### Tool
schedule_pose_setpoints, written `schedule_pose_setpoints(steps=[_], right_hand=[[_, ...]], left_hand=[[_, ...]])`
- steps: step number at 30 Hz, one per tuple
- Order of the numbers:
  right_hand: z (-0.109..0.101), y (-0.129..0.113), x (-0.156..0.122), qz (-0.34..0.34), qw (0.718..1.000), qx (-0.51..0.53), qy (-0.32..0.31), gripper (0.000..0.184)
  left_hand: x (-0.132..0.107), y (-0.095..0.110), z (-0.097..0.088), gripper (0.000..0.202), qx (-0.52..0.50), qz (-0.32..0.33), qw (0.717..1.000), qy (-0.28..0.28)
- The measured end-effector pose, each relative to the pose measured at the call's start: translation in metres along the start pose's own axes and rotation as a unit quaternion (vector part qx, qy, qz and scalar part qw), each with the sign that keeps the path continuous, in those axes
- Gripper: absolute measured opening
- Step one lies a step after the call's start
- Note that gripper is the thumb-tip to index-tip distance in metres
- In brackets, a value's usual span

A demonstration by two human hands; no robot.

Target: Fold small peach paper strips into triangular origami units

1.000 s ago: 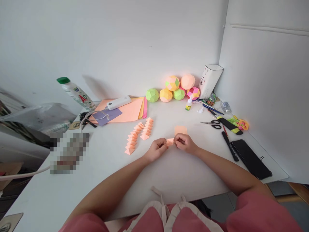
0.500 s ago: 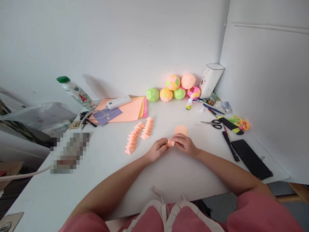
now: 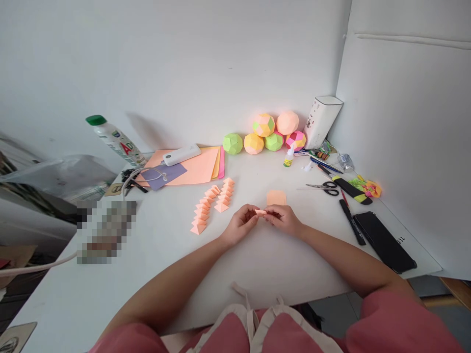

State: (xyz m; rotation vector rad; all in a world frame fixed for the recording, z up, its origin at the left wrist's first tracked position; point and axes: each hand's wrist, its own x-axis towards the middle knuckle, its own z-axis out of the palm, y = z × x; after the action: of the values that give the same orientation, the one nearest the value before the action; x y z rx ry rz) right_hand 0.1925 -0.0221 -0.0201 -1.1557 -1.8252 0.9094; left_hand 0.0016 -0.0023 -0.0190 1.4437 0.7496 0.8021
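A folded piece of orange paper (image 3: 260,212) is pinched from both ends, with the fingers (image 3: 251,215) of the left hand (image 3: 240,227) and those of the right hand (image 3: 286,220) closed on it, thumb against forefinger. It is held low over the worktop (image 3: 257,267), between the two hands, and whether it touches the surface cannot be told. Just behind the right hand a flat orange square (image 3: 276,197) is laid. Two rows of folded orange units (image 3: 211,203) are set out to the left, well apart from the hands. Farther back, coloured sheets (image 3: 195,169) are stacked, and paper balls (image 3: 263,135) are grouped against the wall. Scissors (image 3: 324,188), pens and a black phone (image 3: 384,241) are spread to the right.

The piece is small and the grip is narrow. If the fingers are pressed unevenly, a crease could be set crooked or the paper torn at a corner. If one side is released too early, the fold could spring open. The rows of units could be scattered if a forearm is swept sideways
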Motion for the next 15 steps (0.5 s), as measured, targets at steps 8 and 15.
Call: schedule_pose_setpoints(steps=[8,15], right_hand=[[-0.0019,0.0003,0.0002,0.065,0.995,0.080,0.000,0.019],[-0.0043,-0.0022,0.0013,0.048,0.996,0.077,0.001,0.019]], left_hand=[[0.0027,-0.0050,0.0002,0.024,0.019,-0.039,0.998,0.045],[0.0032,0.0010,0.0015,0.029,0.059,-0.049,0.995,0.061]])
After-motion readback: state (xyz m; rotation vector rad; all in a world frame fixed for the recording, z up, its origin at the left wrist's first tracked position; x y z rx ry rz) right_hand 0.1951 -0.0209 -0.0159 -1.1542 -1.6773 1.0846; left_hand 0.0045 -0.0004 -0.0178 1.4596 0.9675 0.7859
